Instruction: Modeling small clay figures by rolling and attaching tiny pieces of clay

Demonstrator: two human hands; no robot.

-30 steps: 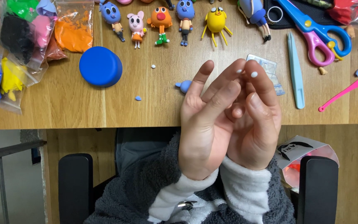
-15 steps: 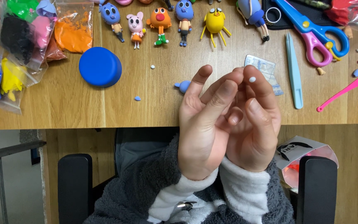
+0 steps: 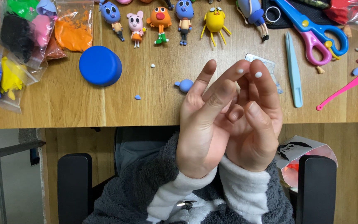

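Left hand [image 3: 206, 124] and right hand [image 3: 255, 124] pressed palm to palm over counter [image 3: 83, 112] edge, fingers loosely curled together. Cannot tell whether anything sits between palms. White bits [image 3: 258, 74] stuck on right fingertips. Blue clay piece [image 3: 185, 85] on counter, just beside left fingertips. Blue lid [image 3: 100, 65] further left. Clay figures [image 3: 160, 18] in row along far side. Tweezers [image 3: 293, 70], scissors [image 3: 315, 33], pink tool [image 3: 344, 88] on right.

Bright, even light — soft shadows, sharp focus, faint glare on plastic bags [image 3: 69, 29].
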